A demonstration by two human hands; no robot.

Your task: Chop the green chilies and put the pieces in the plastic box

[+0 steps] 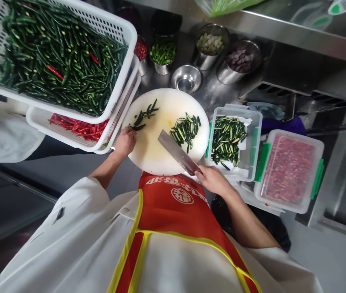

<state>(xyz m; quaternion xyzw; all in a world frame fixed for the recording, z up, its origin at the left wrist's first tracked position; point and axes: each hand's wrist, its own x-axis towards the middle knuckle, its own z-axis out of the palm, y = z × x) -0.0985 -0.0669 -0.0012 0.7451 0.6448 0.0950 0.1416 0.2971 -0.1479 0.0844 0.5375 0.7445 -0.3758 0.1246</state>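
Observation:
My right hand (214, 180) is closed around the handle of a cleaver (177, 152), whose blade lies across the round white cutting board (160, 156). Just beyond the blade sits a pile of sliced green chillies (186, 129). At the board's left edge my left hand (125, 141) is curled over the stems of a few whole green chillies (144, 116).
A white basket of green chillies (55, 53) is stacked over a basket of red chillies (79, 128) at the left. To the right stand a tub of cut green chillies (227, 138) and a tub of chopped red chilli (287, 169). Steel bowls (187, 78) line the back.

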